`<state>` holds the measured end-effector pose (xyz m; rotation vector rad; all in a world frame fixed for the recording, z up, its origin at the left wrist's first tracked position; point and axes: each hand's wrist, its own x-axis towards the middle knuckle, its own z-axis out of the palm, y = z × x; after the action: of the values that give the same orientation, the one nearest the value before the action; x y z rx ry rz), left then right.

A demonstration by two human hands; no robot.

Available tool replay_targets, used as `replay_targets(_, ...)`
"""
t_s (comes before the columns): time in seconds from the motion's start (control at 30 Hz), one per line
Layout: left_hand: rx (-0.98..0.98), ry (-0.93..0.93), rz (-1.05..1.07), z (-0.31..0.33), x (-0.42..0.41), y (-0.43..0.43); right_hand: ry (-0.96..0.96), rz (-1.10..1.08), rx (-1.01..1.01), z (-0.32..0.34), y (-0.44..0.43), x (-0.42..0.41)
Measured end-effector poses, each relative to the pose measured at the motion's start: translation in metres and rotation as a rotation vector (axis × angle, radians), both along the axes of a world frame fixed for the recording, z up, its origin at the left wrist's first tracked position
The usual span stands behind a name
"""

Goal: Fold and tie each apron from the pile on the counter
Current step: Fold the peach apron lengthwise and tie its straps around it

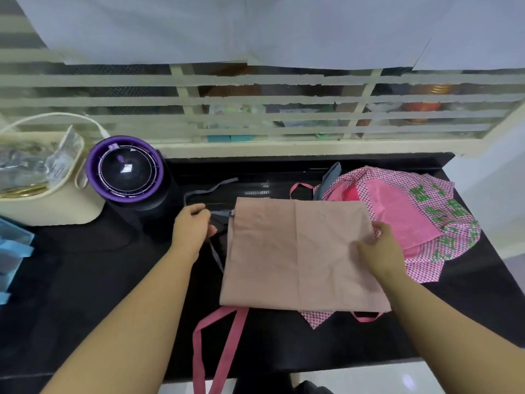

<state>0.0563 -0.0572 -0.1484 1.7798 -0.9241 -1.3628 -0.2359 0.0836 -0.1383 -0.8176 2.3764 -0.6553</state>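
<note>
My left hand (191, 227) is curled round a grey tie (210, 191) just off the left edge of the tan apron (295, 251). One end of the tie loops away toward the back of the counter (85, 294) and another length hangs down toward me beside the fabric. My right hand (380, 248) grips the apron's right edge, thumb laid on top (how far the fingers go underneath I cannot tell). The apron lies folded into a flat rectangle in the middle of the black counter. It partly covers the pile (426, 217) on the right, where a pink checked apron with green print spreads out and a grey piece pokes up behind. A checked corner peeks out from under the near edge, and a pink strap (227, 345) trails from there over the counter's front. To the left of my left hand stands a round purple-rimmed pot (125, 169), close to the tie's far loop. Beyond it sit a cream basket (56, 206) and, at the far left, a blue box (14, 245). A pale grille (255, 100) runs behind the counter.
</note>
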Motion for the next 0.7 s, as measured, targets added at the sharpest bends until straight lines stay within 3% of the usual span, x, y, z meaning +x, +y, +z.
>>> replay_targets(0.07, 0.037, 0.305, 0.136, 0.013, 0.011, 0.003, 0.045, 0.015, 0.046, 0.0, -0.003, -0.003)
replay_targets(0.17, 0.039, 0.318, 0.138, 0.03, 0.036, 0.015, 0.079, 0.024, 0.098, -0.004, -0.009, -0.006)
replay_targets(0.23, -0.01, 0.152, 0.091, 0.036, 0.055, 0.02, 0.094, 0.04, 0.13, -0.006, -0.014, -0.006)
replay_targets(0.3, -0.115, -0.189, 0.019, 0.043, 0.07, 0.025, 0.112, 0.052, 0.153, -0.007, -0.016, -0.008)
replay_targets(0.47, -0.383, -0.775, 0.081, 0.071, 0.089, 0.04, 0.171, 0.08, 0.148, -0.009, -0.016, -0.007)
replay_targets(0.57, -0.513, -0.973, -0.058, 0.07, 0.086, 0.037, 0.174, 0.096, 0.133, -0.008, -0.016, -0.007)
replay_targets(0.7, -0.505, -1.076, -0.326, 0.048, 0.063, 0.036, 0.15, 0.098, 0.061, -0.006, -0.013, -0.009)
